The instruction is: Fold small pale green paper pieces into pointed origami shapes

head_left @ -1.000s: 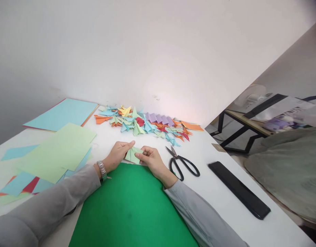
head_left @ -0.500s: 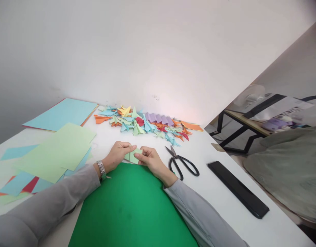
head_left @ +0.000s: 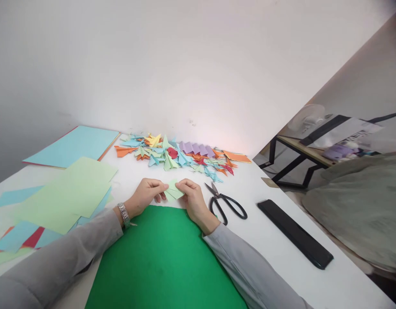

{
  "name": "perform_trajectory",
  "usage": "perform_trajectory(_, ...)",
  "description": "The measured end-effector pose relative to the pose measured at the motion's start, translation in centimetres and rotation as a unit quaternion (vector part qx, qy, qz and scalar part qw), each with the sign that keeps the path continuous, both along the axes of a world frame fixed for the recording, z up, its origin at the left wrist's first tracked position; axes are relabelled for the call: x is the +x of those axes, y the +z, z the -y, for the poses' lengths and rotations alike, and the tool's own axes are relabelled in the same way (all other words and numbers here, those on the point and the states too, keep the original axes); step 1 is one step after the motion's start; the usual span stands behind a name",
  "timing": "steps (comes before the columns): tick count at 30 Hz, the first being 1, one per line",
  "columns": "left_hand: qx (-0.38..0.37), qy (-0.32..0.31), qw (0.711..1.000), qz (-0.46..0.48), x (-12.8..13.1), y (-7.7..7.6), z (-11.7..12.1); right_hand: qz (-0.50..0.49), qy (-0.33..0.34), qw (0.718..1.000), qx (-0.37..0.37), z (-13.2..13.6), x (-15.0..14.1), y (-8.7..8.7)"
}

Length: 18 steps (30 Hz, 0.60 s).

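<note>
A small folded piece of light green paper (head_left: 174,191) is pinched between my two hands, just beyond the far edge of the green sheet (head_left: 166,253). My left hand (head_left: 147,194) grips its left side between thumb and fingers, and a metal-band watch sits on that wrist. On the right side, the thumb and fingers of my right hand (head_left: 195,201) close on the paper. Crease lines show on its face; its edges are partly covered by my fingers. Black-handled scissors (head_left: 223,199) lie with blades parted, right of my right hand.
Along the wall lies a pile of colourful folded paper pieces (head_left: 169,161). Stacked blue sheets (head_left: 75,146) and loose green sheets (head_left: 69,193) cover the table's left. A long black case (head_left: 294,234) rests near the right edge. Beyond stands a black-legged table (head_left: 291,171).
The green paper has turned between my hands, and more of it shows now. My fingers have shifted their hold on it. The whole view has moved slightly.
</note>
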<state>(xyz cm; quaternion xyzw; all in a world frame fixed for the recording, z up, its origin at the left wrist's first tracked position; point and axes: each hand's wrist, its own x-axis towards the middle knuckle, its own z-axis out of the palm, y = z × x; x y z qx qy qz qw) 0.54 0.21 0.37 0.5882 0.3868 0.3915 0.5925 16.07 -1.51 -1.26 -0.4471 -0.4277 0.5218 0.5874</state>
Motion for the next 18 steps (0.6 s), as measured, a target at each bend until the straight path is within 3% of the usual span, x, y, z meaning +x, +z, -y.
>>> perform_trajectory(5,0.040,0.000,0.998,-0.052,0.14,0.01,0.33,0.024,0.006,1.000,0.006,-0.07,-0.14,-0.34)
perform_trajectory(11,0.056,-0.045,0.993,-0.093,0.17,-0.33,0.32,0.013,0.024,1.000,-0.007,0.06,-0.23,-0.27)
perform_trajectory(18,0.037,-0.060,0.995,-0.076,0.14,-0.14,0.36,0.109,0.021,0.994,0.005,0.34,-0.20,-0.07)
